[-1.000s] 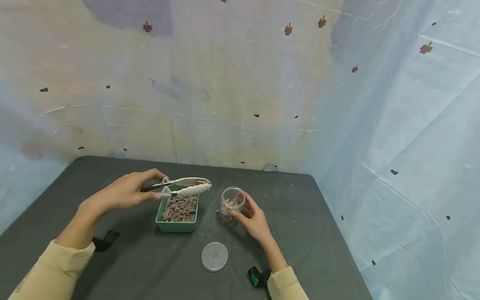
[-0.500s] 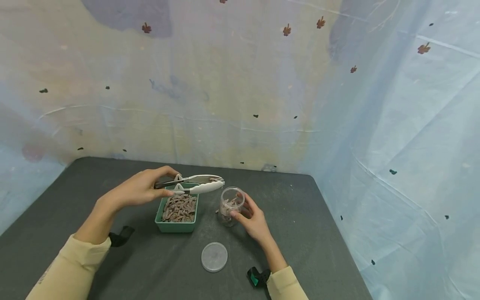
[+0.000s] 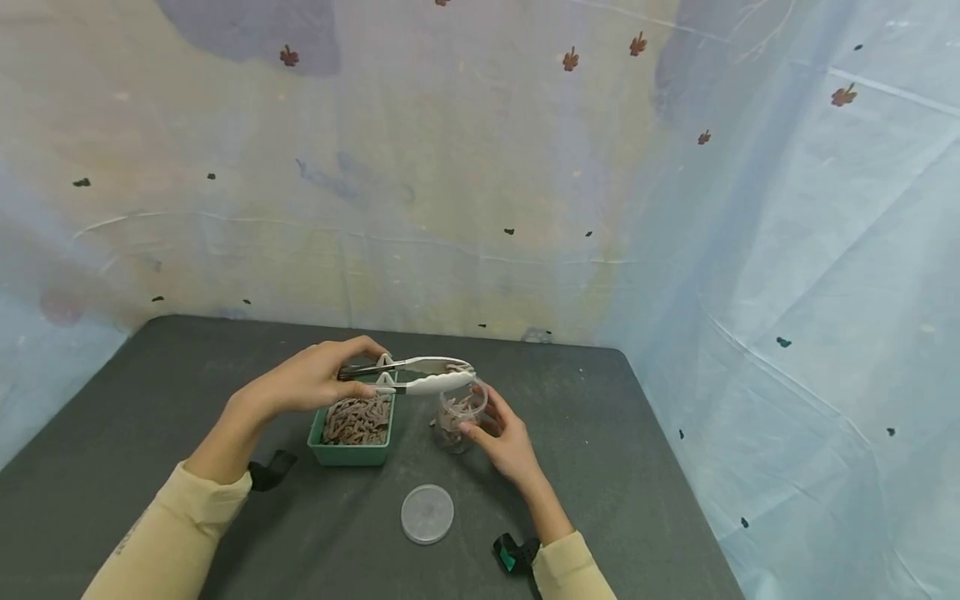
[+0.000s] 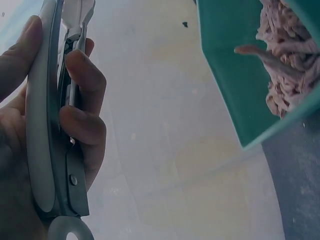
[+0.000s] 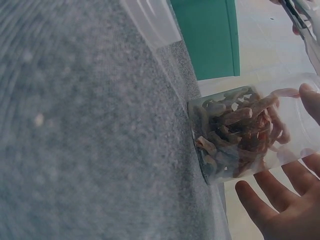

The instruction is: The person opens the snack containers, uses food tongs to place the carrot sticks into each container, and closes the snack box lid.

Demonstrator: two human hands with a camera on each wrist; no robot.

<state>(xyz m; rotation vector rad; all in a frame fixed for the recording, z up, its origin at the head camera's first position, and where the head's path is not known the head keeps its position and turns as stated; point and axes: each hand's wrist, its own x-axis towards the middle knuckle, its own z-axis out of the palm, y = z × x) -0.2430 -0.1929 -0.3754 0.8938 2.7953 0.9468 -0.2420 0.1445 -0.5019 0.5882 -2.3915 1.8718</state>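
Observation:
My left hand (image 3: 307, 379) grips metal tongs (image 3: 437, 384) with white scalloped tips; in the left wrist view its fingers curl round the handle (image 4: 40, 125). Some brownish pieces show between the tips, which are over the mouth of a clear jar (image 3: 452, 433). Thumb and fingers of my right hand (image 3: 512, 442) hold that jar upright near its rim. Brown-pink, shrivelled strips (image 5: 240, 125) fill its lower part in the right wrist view. A green rectangular tub (image 3: 348, 456), heaped with similar strips (image 3: 356, 421), stands below my left hand, which partly hides its far end.
A round translucent lid (image 3: 427, 515) lies flat on the dark table (image 3: 330, 533), in front of the jar. One small strip (image 3: 432, 422) lies just left of the jar. A patterned sheet (image 3: 420, 183) hangs behind the table and along its right side.
My left hand has carried the tongs rightward, from above the green tub to the jar's mouth. The right hand and the jar have stayed in place.

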